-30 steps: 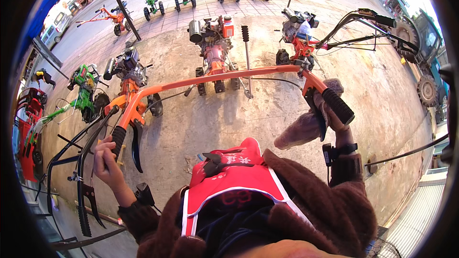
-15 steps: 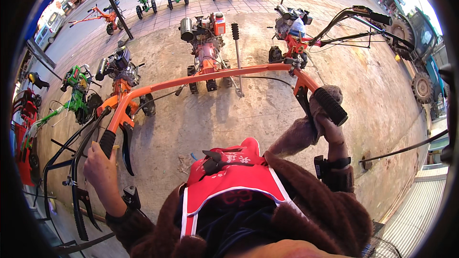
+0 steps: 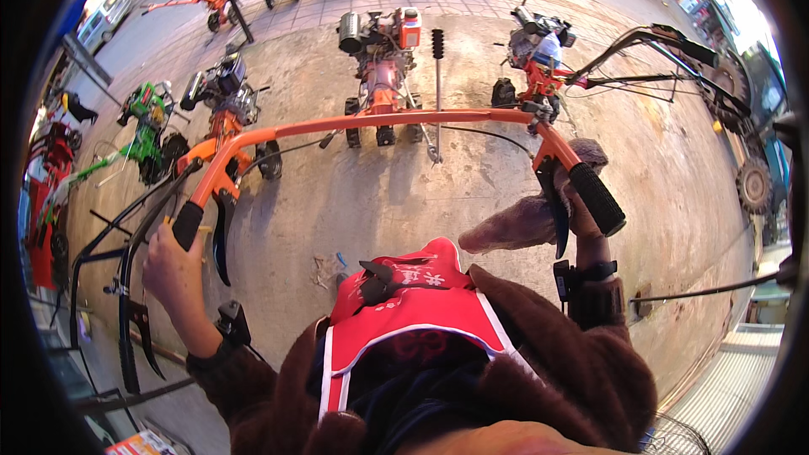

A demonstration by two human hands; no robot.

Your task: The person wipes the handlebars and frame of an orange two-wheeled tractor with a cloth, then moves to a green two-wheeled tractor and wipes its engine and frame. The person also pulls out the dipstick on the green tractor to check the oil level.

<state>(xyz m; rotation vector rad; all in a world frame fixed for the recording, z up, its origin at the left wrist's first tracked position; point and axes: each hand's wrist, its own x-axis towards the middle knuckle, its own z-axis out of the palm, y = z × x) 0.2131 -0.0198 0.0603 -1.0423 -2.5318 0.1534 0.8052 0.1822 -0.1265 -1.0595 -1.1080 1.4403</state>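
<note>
An orange handlebar (image 3: 371, 121) of a walk-behind tiller spans the view in front of me. My left hand (image 3: 173, 270) is closed round the end of its left black rubber grip (image 3: 188, 224), behind a black lever (image 3: 222, 240). Behind the right black grip (image 3: 597, 200), my right hand (image 3: 584, 217) holds a brownish-purple cloth (image 3: 510, 223). One end of the cloth bunches up above the hand; the other hangs out to the left, past the right lever (image 3: 555, 209). The grip and lever partly hide the right fingers.
An orange tiller with an engine (image 3: 381, 76) stands ahead on the concrete floor (image 3: 388, 211). A red tiller (image 3: 539, 67) is at the right, a green one (image 3: 147, 126) at the left. Close on my left are another machine's black handlebars (image 3: 126, 286). A tractor wheel (image 3: 752, 185) shows far right.
The view has shifted, so the machines appear higher and further right. My right hand and the cloth have moved up slightly behind the right grip. My left hand stays at the left grip.
</note>
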